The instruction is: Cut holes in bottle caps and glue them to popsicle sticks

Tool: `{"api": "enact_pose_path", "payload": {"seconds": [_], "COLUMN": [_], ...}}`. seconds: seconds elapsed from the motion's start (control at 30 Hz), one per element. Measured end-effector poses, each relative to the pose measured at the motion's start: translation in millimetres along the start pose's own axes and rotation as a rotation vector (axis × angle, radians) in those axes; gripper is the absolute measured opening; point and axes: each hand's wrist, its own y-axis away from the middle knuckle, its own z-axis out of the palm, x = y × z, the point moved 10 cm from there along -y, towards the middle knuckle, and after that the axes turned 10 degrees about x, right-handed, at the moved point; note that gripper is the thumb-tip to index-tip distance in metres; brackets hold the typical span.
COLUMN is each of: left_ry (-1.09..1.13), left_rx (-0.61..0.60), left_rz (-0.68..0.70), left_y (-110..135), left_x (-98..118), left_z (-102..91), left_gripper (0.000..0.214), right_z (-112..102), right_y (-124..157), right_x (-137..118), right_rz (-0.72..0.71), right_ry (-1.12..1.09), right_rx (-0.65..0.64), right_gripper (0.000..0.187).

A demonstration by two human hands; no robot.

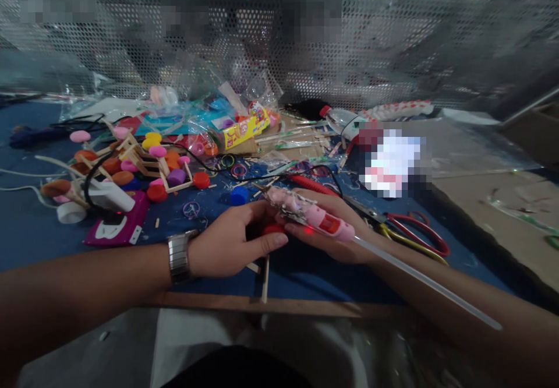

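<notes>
My right hand (336, 228) is wrapped round a pink glue gun (314, 216) with a clear glue stick (419, 280) trailing out of its back toward me. A red light glows on the gun. My left hand (231, 239), with a metal watch (178, 255) on the wrist, pinches a small red cap (274, 229) right under the gun's tip. Thin wooden sticks (265, 274) lie on the blue table cover (43, 225) just below both hands.
Red-handled scissors (414, 233) lie right of my hands. A frame of wooden sticks and coloured caps (148, 163) stands at the left, beside a white plug on a purple block (114, 219). Glue bottle (242, 131), bags and clutter fill the back. A mesh screen (393, 38) stands behind.
</notes>
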Motion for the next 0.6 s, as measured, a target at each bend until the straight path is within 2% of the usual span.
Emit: {"api": "enact_pose_path", "payload": {"seconds": [0.2,0.6], "left_ry": [0.005,0.015], "left_rx": [-0.004,-0.006], "left_rz": [-0.005,-0.014], "left_y": [1.6,1.3], "left_x": [0.3,-0.8], "left_z": [-0.1,0.4], "left_gripper": [0.03,0.03], "right_z": [-0.2,-0.1], "right_y": [0.7,0.2], "right_x": [3.9,1.6], "right_rz": [0.045,0.05], "right_ry": [-0.014,0.006], "right_rx": [0.003,0.0], "right_gripper": [0.02,0.021]}}
